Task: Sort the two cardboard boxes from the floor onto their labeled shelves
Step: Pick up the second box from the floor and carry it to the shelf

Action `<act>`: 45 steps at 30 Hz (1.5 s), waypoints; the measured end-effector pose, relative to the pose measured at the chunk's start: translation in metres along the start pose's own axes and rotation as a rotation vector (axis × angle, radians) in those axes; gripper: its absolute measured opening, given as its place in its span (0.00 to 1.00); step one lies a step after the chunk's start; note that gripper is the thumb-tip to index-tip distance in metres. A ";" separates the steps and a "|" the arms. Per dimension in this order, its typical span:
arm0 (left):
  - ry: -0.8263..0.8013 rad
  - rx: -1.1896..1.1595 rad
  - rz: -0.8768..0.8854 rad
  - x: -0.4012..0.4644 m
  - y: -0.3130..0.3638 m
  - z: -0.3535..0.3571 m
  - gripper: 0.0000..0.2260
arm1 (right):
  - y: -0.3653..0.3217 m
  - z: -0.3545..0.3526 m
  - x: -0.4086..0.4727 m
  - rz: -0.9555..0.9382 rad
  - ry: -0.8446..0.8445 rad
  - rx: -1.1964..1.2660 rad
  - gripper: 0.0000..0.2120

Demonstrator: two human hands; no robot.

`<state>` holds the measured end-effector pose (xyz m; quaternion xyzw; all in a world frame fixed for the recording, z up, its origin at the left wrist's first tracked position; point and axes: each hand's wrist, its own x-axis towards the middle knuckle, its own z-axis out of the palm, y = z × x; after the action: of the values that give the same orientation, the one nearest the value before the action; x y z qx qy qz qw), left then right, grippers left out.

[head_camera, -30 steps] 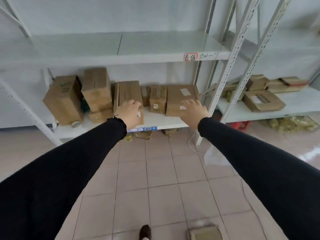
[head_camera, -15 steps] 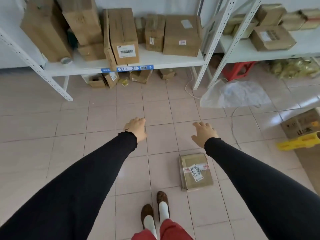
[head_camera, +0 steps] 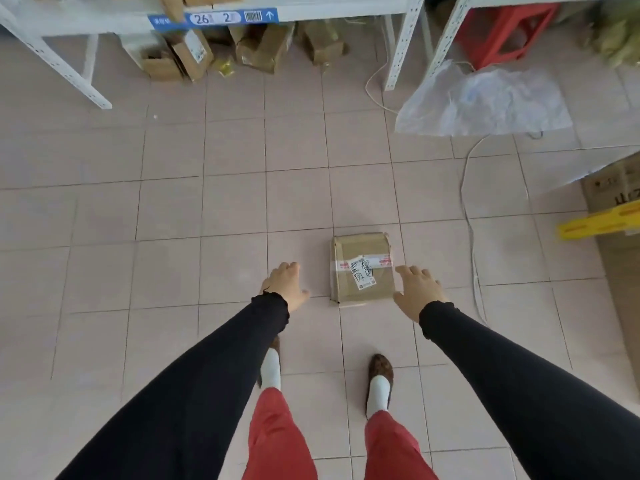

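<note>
both hands reach down toward the floor and hold nothing. the left hand [head_camera: 284, 285] has its fingers [head_camera: 289, 268] loosely spread, and it hangs over bare tile, a little apart from the left side of the cardboard box [head_camera: 362, 268]. the right hand [head_camera: 417, 292] also has its fingers [head_camera: 407, 271] spread open, and they are just beside the right edge of the box; i cannot tell if they touch it or only hover above.

only one flat cardboard box lies in the open part of the tiled floor [head_camera: 207, 209], in front of the two feet. it has a strip of tape across it and one white label [head_camera: 363, 276] with handwritten characters, which i cannot read with certainty.

at the top, the lower shelf [head_camera: 329, 10] of the white rack is cut off by the frame, so what stands on it is mostly out of view. its blue shelf tag [head_camera: 213, 18] shows "26" and "2". under this shelf about four small cartons [head_camera: 263, 50] lie on the floor, partly hidden in shadow. to the right there are one red stool [head_camera: 502, 29], one clear plastic bag [head_camera: 485, 102] and one white cable [head_camera: 467, 202]. at the right edge, one large carton [head_camera: 616, 195] with a yellow object [head_camera: 599, 221] is cut off.
</note>
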<state>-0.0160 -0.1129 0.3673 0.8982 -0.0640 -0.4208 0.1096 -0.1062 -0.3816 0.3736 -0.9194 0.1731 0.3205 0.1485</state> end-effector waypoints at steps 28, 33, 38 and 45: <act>-0.104 -0.706 -0.322 0.346 -0.017 0.354 0.46 | 0.205 0.353 0.292 0.119 -0.182 -0.009 0.26; -0.096 -0.912 -0.365 0.379 -0.023 0.373 0.44 | 0.210 0.380 0.322 0.122 -0.143 0.028 0.19; -0.101 -1.018 -0.332 0.371 -0.017 0.362 0.26 | 0.208 0.372 0.320 0.174 -0.068 0.186 0.15; -0.033 -1.158 -0.293 0.286 -0.001 0.265 0.22 | 0.168 0.262 0.260 0.151 -0.008 0.334 0.17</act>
<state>-0.0373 -0.2093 -0.0101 0.6851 0.2986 -0.4120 0.5212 -0.1255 -0.4900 -0.0173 -0.8650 0.2918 0.3012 0.2755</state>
